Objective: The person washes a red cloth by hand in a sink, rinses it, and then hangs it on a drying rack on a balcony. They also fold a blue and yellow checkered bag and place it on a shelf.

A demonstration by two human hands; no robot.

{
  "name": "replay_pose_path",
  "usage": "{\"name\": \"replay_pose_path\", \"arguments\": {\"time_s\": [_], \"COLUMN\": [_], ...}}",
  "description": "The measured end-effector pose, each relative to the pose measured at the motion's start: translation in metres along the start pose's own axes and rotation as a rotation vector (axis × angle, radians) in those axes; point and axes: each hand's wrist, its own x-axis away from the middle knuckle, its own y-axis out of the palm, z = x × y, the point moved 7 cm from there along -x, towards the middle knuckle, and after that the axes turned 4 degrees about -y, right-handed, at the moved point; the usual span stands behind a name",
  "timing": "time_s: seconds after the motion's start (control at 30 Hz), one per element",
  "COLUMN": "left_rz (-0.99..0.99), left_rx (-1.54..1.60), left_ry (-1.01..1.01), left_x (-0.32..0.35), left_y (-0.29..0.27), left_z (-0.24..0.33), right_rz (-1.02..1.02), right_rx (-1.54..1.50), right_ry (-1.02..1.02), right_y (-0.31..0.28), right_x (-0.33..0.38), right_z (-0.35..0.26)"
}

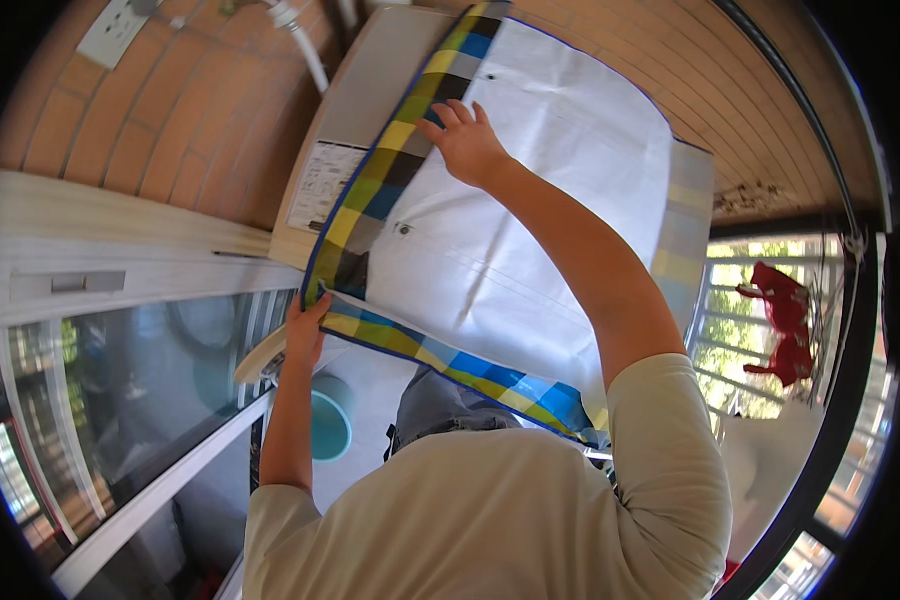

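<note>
A large white cloth (530,200) with a checked border of yellow, blue, green and black is held up and spread out in front of the person, filling the middle of the view. Its checked border runs up the left edge and along the lower edge, meeting at a corner at the lower left. The left hand (305,330) grips that lower-left corner, fingers closed on the border. The right hand (467,145) is higher up, pressed against the left border near the top with fingers spread, the thumb side hidden, so whether it pinches the cloth cannot be told.

Behind the cloth stands a beige cabinet (370,100) against a tiled wall (190,110). Below the left hand sits a teal bucket (330,420) on the floor. To the right, a red garment (785,325) hangs by a railing.
</note>
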Motion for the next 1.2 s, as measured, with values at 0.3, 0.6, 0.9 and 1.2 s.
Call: {"name": "replay_pose_path", "arguments": {"time_s": [0.3,0.6,0.9,1.2], "left_rz": [0.028,0.010,0.065,0.289], "left_rx": [-0.123,-0.197,-0.274,-0.665], "left_ry": [0.064,0.007,0.018,0.463], "left_x": [0.009,0.026,0.011,0.018], "left_y": [0.002,0.028,0.015,-0.001], "left_z": [0.005,0.014,0.018,0.043], "right_rz": [0.155,0.074,-0.106,0.083], "right_rx": [-0.112,-2.398,-1.392,-0.480], "right_ry": [0.779,1.335,1.460,1.142], "right_y": [-0.138,-0.040,-0.044,-0.095], "right_x": [0.361,0.547,0.527,0.480], "right_z": [0.184,-0.077,-0.074,-0.066]}}
